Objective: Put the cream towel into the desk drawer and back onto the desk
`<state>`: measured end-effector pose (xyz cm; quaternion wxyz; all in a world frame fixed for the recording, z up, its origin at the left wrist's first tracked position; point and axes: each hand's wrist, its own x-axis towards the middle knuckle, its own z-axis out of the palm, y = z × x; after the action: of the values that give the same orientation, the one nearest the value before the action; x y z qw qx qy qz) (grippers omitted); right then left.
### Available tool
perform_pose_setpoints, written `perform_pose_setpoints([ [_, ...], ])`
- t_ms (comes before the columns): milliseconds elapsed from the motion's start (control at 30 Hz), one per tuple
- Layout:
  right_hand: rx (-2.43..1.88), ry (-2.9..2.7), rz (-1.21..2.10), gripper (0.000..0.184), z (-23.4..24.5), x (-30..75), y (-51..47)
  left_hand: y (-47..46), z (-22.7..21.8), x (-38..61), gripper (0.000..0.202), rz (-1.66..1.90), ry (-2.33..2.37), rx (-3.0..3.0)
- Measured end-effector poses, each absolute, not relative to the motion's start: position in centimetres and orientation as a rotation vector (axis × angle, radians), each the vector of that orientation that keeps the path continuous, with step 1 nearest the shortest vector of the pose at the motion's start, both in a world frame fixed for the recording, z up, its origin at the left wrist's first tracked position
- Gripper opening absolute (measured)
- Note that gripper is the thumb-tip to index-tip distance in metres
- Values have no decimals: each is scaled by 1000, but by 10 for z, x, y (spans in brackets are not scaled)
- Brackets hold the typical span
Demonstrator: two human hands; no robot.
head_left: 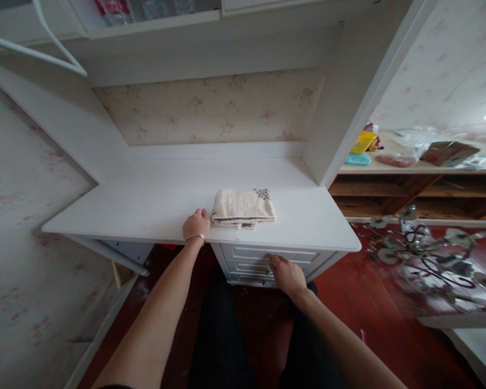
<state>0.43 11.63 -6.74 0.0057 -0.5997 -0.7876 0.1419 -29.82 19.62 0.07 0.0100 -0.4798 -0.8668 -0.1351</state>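
A folded cream towel point(244, 207) with a dark leaf pattern at one corner lies on the white desk point(162, 189). Just left of the towel, my left hand point(196, 223) rests on the desktop near its front edge, curled into a fist, with a bracelet at the wrist. Below the desktop, my right hand point(287, 273) is at the front of the top drawer point(243, 252), its fingers closed at the knob, which they mostly cover. The lower drawers point(243, 267) under it look closed.
A shelf unit with bottles point(115, 11) hangs overhead, and a white cable point(56, 40) loops at upper left. To the right, a low wooden shelf point(368, 186) carries bags and a cardboard box point(449, 153). A dismantled chandelier point(421, 265) is on the right.
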Motion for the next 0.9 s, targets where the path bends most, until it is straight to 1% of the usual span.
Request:
perform_pose_setpoints([
  [133,-1878,-2508,390,32,-69,5,114,196,3,-298,49,-412,-2716,-1503],
  [267,-1782,-2566,379,30,-70,11,87,197,4,-298,50,-389,-2718,-1497],
  [467,-1746,-2541,533,26,-68,22,24,197,0,-299,51,-395,-2705,-1507],
  [900,-1787,-2454,839,30,-65,35,-85,198,2,-296,49,-311,-2713,-1581],
])
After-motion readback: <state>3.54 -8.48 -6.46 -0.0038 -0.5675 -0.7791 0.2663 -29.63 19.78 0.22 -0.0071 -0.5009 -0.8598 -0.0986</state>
